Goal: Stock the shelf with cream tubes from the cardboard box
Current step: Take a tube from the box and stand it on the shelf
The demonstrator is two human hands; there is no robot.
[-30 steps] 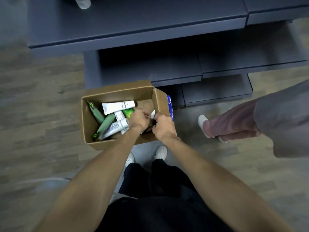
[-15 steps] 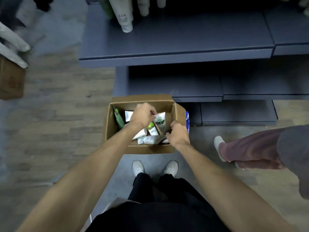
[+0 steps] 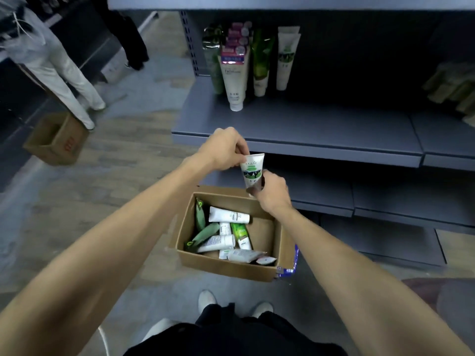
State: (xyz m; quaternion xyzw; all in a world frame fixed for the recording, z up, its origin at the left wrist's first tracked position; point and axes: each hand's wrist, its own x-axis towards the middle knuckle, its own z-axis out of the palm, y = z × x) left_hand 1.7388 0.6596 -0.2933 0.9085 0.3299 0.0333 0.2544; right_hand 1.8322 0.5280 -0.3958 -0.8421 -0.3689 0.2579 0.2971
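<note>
A white cream tube with a green label [image 3: 252, 170] is held upright, cap down, above the cardboard box [image 3: 226, 263]. My left hand [image 3: 224, 149] pinches its flat top end. My right hand [image 3: 272, 191] grips its cap end from the right. Several white and green tubes [image 3: 223, 235] lie loose in the box on the floor. The grey shelf [image 3: 295, 132] is just beyond my hands, with several tubes [image 3: 236, 73] standing cap down at its back left.
Lower grey shelves [image 3: 326, 194] step out below. A second cardboard box [image 3: 55, 140] sits on the floor at left, beside a person's legs in light trousers [image 3: 64, 70]. More packs [image 3: 452, 86] stand at the far right of the shelf. My shoes [image 3: 208, 300] are near the box.
Both hands have risen out of the box with the green-labelled tube. My view has tilted up, and the stocked shelf has come into sight.
</note>
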